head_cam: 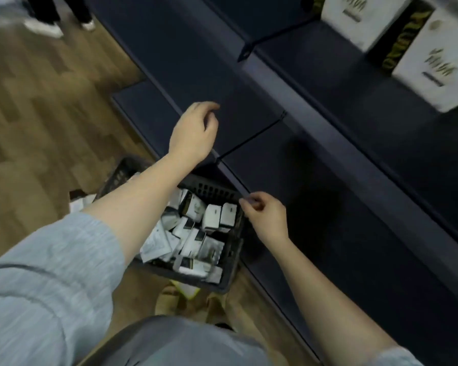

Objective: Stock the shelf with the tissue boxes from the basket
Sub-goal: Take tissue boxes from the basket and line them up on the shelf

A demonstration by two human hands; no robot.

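A black plastic basket stands on the floor against the dark blue shelf unit. It holds several white and black tissue boxes lying jumbled. My left hand hovers over the lower shelf board with loosely curled fingers and holds nothing. My right hand hangs at the basket's far right corner, next to the shelf edge, fingers loosely curled and empty. White boxes with dark print stand on the upper shelf at the top right.
Thin black dividers cross the shelf boards. Wooden floor lies to the left. Another person's legs and white shoes stand at the top left. My knee in grey cloth is below the basket.
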